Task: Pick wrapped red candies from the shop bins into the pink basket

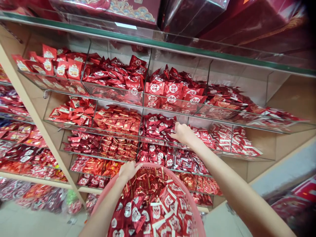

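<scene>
A pink plastic basket (195,204) with a perforated rim sits low in front of me. It is heaped with small wrapped packets: dark red ones with white labels (127,210), red-and-white ones (170,200), and shiny red-gold ones at the far side. My left hand (127,171) grips the basket's far-left rim. Stretched forward, my right hand (184,133) is at a shelf bin of dark red packets (156,125), thumb and curled fingers against the packets at its right side. Whatever lies between those fingertips is too small to make out.
Glass-fronted shelf bins with red packets (155,87) rise in tiers ahead. A glass shelf edge (172,42) with large dark red boxes (192,14) overhangs them. A wooden upright (32,108) divides off more packets at left. Bagged goods (44,197) lie on the floor.
</scene>
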Tool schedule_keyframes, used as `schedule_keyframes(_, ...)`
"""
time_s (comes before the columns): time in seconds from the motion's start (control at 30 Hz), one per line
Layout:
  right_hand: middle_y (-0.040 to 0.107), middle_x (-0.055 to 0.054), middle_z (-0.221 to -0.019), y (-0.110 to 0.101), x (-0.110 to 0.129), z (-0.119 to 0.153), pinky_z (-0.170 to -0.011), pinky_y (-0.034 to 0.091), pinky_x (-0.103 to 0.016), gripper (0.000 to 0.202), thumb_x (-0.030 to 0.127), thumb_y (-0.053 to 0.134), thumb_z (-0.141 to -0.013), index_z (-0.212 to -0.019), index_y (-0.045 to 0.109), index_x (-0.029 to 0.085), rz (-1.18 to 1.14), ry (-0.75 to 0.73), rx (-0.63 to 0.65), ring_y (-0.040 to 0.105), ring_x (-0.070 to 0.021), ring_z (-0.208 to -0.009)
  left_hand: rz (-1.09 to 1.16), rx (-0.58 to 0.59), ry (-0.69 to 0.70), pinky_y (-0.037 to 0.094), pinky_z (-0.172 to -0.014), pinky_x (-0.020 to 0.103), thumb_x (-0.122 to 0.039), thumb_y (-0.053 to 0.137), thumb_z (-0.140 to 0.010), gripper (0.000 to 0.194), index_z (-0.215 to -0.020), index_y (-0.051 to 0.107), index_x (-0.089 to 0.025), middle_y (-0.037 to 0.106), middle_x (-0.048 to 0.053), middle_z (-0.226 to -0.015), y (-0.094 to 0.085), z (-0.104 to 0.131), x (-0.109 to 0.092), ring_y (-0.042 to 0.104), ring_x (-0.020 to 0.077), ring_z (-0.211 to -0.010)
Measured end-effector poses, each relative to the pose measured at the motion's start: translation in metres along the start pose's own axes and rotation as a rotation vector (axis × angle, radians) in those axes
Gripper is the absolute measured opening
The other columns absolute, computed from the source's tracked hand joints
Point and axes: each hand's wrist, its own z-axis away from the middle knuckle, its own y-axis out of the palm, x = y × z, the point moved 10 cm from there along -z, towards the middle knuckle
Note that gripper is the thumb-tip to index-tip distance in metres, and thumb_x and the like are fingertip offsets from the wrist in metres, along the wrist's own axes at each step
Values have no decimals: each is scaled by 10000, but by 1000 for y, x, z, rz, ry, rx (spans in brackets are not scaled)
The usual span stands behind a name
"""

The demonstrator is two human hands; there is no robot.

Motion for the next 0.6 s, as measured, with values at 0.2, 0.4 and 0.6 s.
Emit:
schedule_keyframes(0.2, 600, -22, -677, -8, 28, 60, -527, 342, -232, 192, 345, 481, -790, -863, 487, 167, -213, -208, -19, 547, -130, -584, 1, -9, -1, 464, -694, 349, -725, 145, -740, 744, -869, 619, -168, 683, 141, -881, 2, -2, 0, 633, 276, -834)
schedule_keyframes(0.4, 575, -5, -639, 68, 129, 163, -441, 339, -222, 89, 260, 480, -764, -785, 483, 174, -398, -620, 217, 496, -104, -488, 9, -7, -4, 465, -704, 340, -735, 119, -734, 765, -851, 623, -171, 682, 136, -887, 5, -2, 1, 633, 266, -839)
schedule_keyframes(0.6, 613, -82, -820, 147, 198, 236, -687, 479, -331, 301, 374, 565, -732, -903, 487, 138, -236, -897, 279, 591, -208, -745, -12, -12, 7, 463, -720, 368, -718, 118, -748, 765, -874, 622, -157, 681, 140, -872, 4, -2, 1, 630, 282, -849)
